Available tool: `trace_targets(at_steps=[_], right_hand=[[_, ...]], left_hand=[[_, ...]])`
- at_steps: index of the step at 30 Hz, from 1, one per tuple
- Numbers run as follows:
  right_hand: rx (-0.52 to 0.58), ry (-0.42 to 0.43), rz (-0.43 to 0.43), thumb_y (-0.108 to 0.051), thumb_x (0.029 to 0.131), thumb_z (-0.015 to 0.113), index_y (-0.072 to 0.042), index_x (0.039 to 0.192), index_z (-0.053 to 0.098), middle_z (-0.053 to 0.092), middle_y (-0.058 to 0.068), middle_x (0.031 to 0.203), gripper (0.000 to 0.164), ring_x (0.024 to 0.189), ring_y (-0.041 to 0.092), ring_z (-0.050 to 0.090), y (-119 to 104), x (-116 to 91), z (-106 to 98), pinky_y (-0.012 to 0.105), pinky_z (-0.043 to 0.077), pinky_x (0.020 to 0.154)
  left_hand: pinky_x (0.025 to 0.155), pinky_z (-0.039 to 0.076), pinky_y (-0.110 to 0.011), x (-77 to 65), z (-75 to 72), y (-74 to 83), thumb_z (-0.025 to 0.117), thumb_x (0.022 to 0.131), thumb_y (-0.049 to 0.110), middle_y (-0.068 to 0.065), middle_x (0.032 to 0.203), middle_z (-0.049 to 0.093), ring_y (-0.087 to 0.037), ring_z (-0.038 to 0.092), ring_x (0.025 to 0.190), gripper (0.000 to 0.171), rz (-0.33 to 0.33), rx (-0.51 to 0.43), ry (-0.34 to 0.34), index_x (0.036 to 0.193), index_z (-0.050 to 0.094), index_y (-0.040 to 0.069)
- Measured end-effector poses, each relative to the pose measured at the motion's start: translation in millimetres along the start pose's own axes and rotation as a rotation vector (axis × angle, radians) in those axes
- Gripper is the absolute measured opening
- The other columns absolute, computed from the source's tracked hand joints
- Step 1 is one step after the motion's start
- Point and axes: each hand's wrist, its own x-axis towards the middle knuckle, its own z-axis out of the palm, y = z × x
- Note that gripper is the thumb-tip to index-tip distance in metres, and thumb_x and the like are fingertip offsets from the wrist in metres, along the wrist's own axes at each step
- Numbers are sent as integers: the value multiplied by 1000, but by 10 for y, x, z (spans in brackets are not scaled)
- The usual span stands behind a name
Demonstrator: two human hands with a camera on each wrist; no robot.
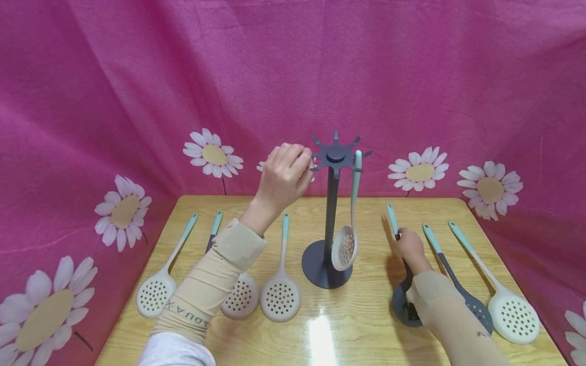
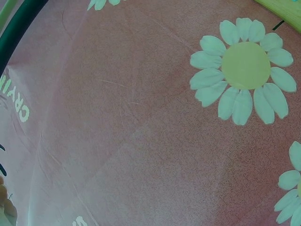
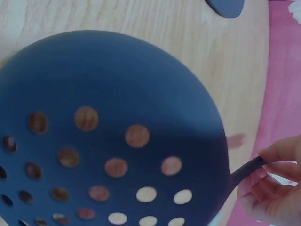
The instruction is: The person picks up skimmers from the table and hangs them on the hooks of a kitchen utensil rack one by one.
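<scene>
My right hand [image 1: 410, 249] pinches the dark shaft of a mint-handled skimmer [image 3: 117, 66] right of centre; its holed head lies near my wrist. A black utensil stand [image 1: 330, 203] with a ring of prongs rises mid-table. At the stand's left edge, the curled fingers of my left hand [image 1: 286, 170] grip a prong, its tip hidden behind them. From the stand's right side hangs a white skimmer [image 1: 345, 248] by its mint handle. The left wrist view shows mostly curtain.
Left of the stand lie white skimmers [image 1: 281, 300] and a dark-shafted one [image 1: 216, 223], partly behind my left arm. To the right lie a dark skimmer [image 1: 478, 307] and a white one [image 1: 515, 315]. A pink flowered curtain [image 1: 274, 66] surrounds the wooden table [image 1: 366, 325].
</scene>
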Motion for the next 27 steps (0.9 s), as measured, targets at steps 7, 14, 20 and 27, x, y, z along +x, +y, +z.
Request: trace_targets(at_steps=[7, 14, 20, 27], right_hand=[[66, 51, -27, 2, 76, 46, 16, 123, 42, 56, 35, 102, 49, 89, 44, 56, -105, -16, -98, 50, 46, 73], [142, 146, -82, 4, 79, 43, 16, 125, 40, 57, 35, 98, 47, 79, 39, 57, -198, -55, -257, 42, 47, 61], [178, 232, -127, 4, 79, 44, 13, 126, 42, 57, 32, 99, 48, 71, 33, 55, -271, -87, -346, 33, 41, 53], [225, 369, -190, 4, 81, 47, 10, 125, 46, 59, 30, 99, 44, 77, 38, 61, -385, -167, -368, 46, 46, 61]], left_hand=[[56, 41, -31, -4, 2, -1, 52, 80, 0, -12, 77, 57, -25, 50, 66, 8, -1, 2, 3, 80, 59, -3], [55, 40, -31, 3, -1, 2, 51, 81, 0, -12, 76, 57, -25, 50, 65, 8, -1, 1, 2, 80, 59, -3], [55, 40, -30, 5, -5, 4, 51, 81, 1, -12, 76, 57, -25, 50, 65, 9, -2, -2, 4, 80, 59, -3], [55, 40, -31, 2, 2, 4, 52, 81, 1, -12, 77, 57, -25, 50, 65, 9, -3, -6, 4, 80, 59, -3]])
